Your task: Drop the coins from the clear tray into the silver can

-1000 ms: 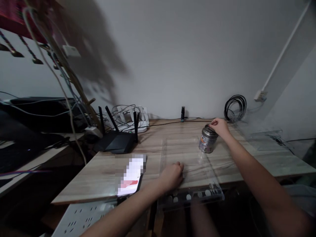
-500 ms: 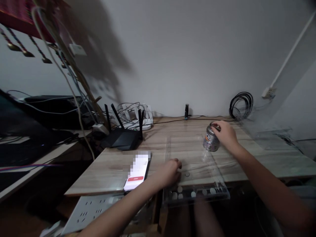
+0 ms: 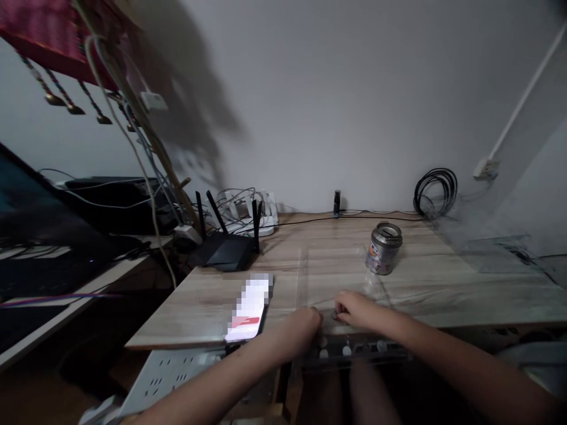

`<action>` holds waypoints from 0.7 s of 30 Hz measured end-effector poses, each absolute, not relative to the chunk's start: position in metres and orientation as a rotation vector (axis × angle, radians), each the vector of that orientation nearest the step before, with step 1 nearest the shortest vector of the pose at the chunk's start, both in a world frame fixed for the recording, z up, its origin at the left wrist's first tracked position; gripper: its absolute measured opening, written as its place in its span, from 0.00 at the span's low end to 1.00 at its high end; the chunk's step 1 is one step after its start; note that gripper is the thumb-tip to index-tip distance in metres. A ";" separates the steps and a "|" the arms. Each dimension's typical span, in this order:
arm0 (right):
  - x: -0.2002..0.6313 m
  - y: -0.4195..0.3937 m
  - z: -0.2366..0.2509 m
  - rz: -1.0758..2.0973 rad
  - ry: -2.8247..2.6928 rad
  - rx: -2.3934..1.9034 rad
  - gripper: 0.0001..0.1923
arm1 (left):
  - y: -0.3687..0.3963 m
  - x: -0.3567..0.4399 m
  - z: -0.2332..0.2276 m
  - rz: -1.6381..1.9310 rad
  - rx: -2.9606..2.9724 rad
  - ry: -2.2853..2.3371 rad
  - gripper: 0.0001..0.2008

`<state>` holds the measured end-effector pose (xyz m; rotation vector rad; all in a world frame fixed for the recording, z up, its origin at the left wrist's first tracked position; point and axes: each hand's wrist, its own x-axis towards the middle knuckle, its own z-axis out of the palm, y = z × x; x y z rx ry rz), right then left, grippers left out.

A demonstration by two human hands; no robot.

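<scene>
My right hand (image 3: 357,310) is over a clear plastic tray (image 3: 305,271), its fingertips pinched together at a small round coin (image 3: 334,315). Beside it, my left hand (image 3: 308,324) is closed with fingers curled down near the tray's front left; whatever they hold is hidden. Several more pale coins (image 3: 346,350) lie along the tray's front strip. A metal tin (image 3: 383,249) with a cartoon print and a slotted lid stands upright behind my right hand, apart from it.
Left of the tray lies a lit phone (image 3: 250,307). Behind it are a black router (image 3: 225,251) and a white router (image 3: 261,223) with tangled cables. A small dark bottle (image 3: 336,203) and coiled black cable (image 3: 436,192) are by the wall. A power strip (image 3: 170,369) sits below the table edge.
My right hand has let go of the tin's top and moved down and left to the coin. My left hand has shifted slightly downward. The view has turned a little left.
</scene>
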<state>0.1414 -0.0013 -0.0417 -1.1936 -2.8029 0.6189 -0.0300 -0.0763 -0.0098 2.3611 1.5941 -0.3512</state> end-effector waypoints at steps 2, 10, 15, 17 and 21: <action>0.142 -0.003 -0.041 0.607 -2.774 -1.172 0.08 | -0.076 -0.030 -0.009 -0.365 2.388 1.587 0.14; 0.136 -0.003 -0.042 0.662 -2.814 -1.002 0.10 | -0.068 -0.039 -0.024 -0.195 2.355 1.560 0.16; 0.148 0.009 -0.023 0.742 -2.630 -1.113 0.07 | -0.047 -0.041 -0.017 0.186 2.254 1.705 0.06; 0.170 0.033 0.004 0.625 -2.374 -1.205 0.05 | -0.034 -0.040 -0.010 0.427 2.179 1.717 0.05; 0.223 0.103 0.060 0.105 -1.873 -1.508 0.06 | -0.006 -0.034 0.001 0.734 1.877 1.625 0.09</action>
